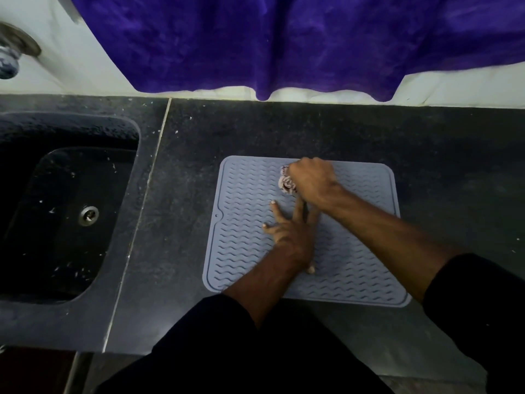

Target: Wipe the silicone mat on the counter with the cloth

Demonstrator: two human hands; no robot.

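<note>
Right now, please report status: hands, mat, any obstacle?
Right hand grips cloth at mat's far edge. Left hand flat, pressing mat. Nothing in the way.

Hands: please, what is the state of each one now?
Left hand: open, fingers flat on the mat.
Right hand: closed around the cloth, on the mat.

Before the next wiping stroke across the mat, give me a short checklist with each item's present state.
1. Cloth gripped by right hand: ok.
2. Cloth touching the mat: ok.
3. Left hand pressing flat on the mat, fingers spread: ok.
4. Mat lying wholly on the counter, apart from the sink: ok.
5. Path toward the mat's left side free of objects: ok.
6. Cloth damp enough: cannot tell.
</note>
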